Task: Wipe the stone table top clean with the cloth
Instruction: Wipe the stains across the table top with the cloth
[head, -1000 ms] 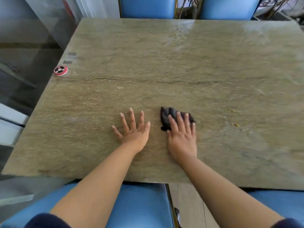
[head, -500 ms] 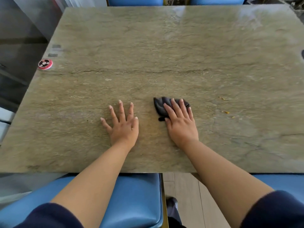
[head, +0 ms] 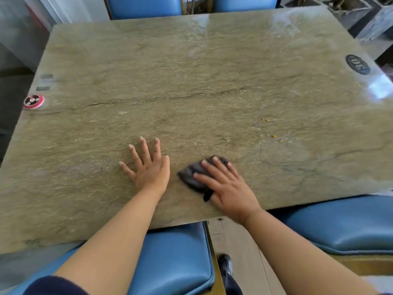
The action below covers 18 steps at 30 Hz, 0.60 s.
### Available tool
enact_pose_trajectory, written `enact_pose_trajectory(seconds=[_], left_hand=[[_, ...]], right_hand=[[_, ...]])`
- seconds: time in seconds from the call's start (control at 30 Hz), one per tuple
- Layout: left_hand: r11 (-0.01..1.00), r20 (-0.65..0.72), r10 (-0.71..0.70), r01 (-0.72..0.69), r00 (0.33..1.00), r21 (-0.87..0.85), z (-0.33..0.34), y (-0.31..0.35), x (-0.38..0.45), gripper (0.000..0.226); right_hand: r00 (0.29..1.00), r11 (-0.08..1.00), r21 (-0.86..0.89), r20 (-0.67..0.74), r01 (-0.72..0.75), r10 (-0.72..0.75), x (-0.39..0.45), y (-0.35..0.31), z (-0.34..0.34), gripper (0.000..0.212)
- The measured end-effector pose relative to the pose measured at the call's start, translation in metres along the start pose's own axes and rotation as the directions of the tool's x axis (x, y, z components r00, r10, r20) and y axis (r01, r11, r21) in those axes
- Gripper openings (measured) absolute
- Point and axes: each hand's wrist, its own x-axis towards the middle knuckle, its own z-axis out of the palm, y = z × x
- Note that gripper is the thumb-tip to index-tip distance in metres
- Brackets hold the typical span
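Our right hand (head: 228,188) presses the cloth (head: 194,175) flat, our left hand (head: 148,169) lies open and empty; orange crumbs (head: 272,136) on the stone table top (head: 191,81) remain to wipe.

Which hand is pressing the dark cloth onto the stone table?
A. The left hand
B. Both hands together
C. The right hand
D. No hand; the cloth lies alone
C: the right hand lies flat on the dark cloth, while the left hand rests spread on the bare stone table, apart from the cloth.
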Motion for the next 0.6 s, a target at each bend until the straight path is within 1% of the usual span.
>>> enact_pose_trajectory(seconds=[0.03, 0.07, 0.1, 0.13, 0.17, 0.2, 0.27, 0.3, 0.33, 0.37, 0.43, 0.5, 0.6], left_hand=[[1.000, -0.017, 0.009, -0.009, 1.000, 0.022, 0.001, 0.000, -0.002, 0.057], [0.999, -0.032, 0.019, -0.018, 0.999, 0.049, 0.002, 0.000, -0.003, 0.058], [0.997, -0.046, 0.034, -0.031, 0.998, 0.072, 0.003, 0.000, -0.005, 0.060], [0.995, -0.062, 0.058, -0.053, 0.996, 0.085, 0.003, 0.001, -0.006, 0.060], [0.991, -0.078, 0.101, -0.094, 0.992, 0.091, 0.004, 0.004, -0.007, 0.060], [0.982, -0.084, 0.171, -0.162, 0.982, 0.098, 0.004, 0.010, -0.008, 0.059], [0.935, -0.054, 0.345, -0.338, 0.937, 0.103, 0.004, 0.026, -0.010, 0.056], [0.908, -0.042, 0.412, -0.406, 0.910, 0.101, 0.006, 0.034, -0.010, 0.055], [0.892, -0.039, 0.446, -0.441, 0.894, 0.094, 0.008, 0.041, -0.008, 0.055], [0.894, -0.042, 0.446, -0.442, 0.894, 0.073, 0.009, 0.047, -0.006, 0.054], [0.920, -0.060, 0.392, -0.391, 0.918, 0.022, 0.013, 0.055, 0.001, 0.053], [0.934, -0.102, 0.356, -0.353, 0.929, 0.048, 0.019, 0.060, 0.003, 0.053], [0.939, -0.161, 0.343, -0.333, 0.925, 0.089, 0.026, 0.062, 0.003, 0.055]], right_hand=[[0.987, 0.988, 0.016, -0.050, -0.153, 0.154, 0.012, 0.006, -0.004, 0.060], [0.952, 0.956, 0.041, -0.078, -0.292, 0.294, 0.025, 0.011, -0.008, 0.061], [0.912, 0.916, 0.061, -0.090, -0.397, 0.401, 0.035, 0.015, -0.013, 0.061], [0.878, 0.883, 0.073, -0.090, -0.464, 0.469, 0.042, 0.016, -0.016, 0.060], [0.863, 0.868, 0.079, -0.091, -0.491, 0.496, 0.045, 0.015, -0.017, 0.059], [0.868, 0.873, 0.084, -0.095, -0.481, 0.487, 0.043, 0.012, -0.016, 0.059], [0.913, 0.915, 0.082, -0.075, -0.396, 0.402, 0.023, -0.001, -0.012, 0.060], [0.935, 0.936, 0.074, -0.064, -0.344, 0.349, 0.010, -0.007, -0.010, 0.062], [0.949, 0.949, 0.064, -0.058, -0.307, 0.311, -0.002, -0.010, -0.008, 0.063], [0.955, 0.956, 0.056, -0.055, -0.289, 0.292, -0.010, -0.010, -0.007, 0.063], [0.957, 0.959, 0.030, -0.064, -0.281, 0.282, -0.015, -0.007, -0.007, 0.062], [0.960, 0.962, 0.003, -0.063, -0.275, 0.274, -0.009, -0.003, -0.007, 0.062], [0.958, 0.959, 0.010, -0.054, -0.282, 0.282, 0.019, 0.018, -0.015, 0.062]])
